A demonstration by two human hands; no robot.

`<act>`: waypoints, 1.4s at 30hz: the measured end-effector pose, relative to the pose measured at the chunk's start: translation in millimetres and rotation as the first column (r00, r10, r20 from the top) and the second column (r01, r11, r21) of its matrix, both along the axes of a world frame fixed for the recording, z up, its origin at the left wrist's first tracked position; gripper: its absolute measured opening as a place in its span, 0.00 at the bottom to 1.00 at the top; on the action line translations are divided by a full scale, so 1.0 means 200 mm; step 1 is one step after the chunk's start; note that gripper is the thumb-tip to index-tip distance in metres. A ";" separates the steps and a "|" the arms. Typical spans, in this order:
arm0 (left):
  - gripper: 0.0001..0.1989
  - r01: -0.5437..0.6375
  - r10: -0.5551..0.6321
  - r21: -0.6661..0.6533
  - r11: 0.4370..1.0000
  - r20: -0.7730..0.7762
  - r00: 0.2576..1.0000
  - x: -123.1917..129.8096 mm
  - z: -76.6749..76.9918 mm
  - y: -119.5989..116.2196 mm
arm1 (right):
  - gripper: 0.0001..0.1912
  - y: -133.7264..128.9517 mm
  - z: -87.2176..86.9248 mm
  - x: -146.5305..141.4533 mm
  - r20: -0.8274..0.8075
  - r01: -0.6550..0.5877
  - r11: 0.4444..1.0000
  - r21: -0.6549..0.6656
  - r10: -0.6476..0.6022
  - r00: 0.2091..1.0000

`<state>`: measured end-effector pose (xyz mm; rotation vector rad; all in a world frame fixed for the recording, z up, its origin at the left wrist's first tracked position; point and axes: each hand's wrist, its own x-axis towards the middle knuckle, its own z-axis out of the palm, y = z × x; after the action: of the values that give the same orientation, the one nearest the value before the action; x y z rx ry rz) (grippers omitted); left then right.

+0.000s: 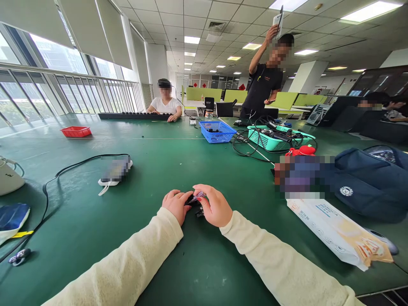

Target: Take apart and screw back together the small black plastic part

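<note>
Close together over the green table, my two hands meet around small parts in the middle of the view. My left hand (176, 205) is closed, its fingertips on a small black part (190, 199). My right hand (217, 207) curls in from the other side, thumb and fingers pinching a small shiny, purplish clear piece (200, 194) against that black part. Just below, by my right thumb, shows another small black piece (199, 212); whether it is joined to the first I cannot tell. Fingers hide much of these parts.
On the green table (149, 161) are a phone (116, 171) with a cable, a red tray (75, 131), a blue basket (217, 132) and a teal basket (270, 140) of cables. A wipes pack (334, 227) and dark bag (369, 182) lie right. Two people are across the table.
</note>
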<state>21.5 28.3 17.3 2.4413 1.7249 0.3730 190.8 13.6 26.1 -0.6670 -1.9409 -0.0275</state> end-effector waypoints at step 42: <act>0.26 0.010 -0.011 0.022 1.000 0.018 1.000 0.00 -0.01 0.00 | 0.20 0.01 -0.01 -0.02 -0.011 0.007 0.997 -0.082 -0.008 1.000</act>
<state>20.8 27.6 15.8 2.4528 1.7087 0.4138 187.7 15.9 23.9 -0.7274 -1.9370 0.0516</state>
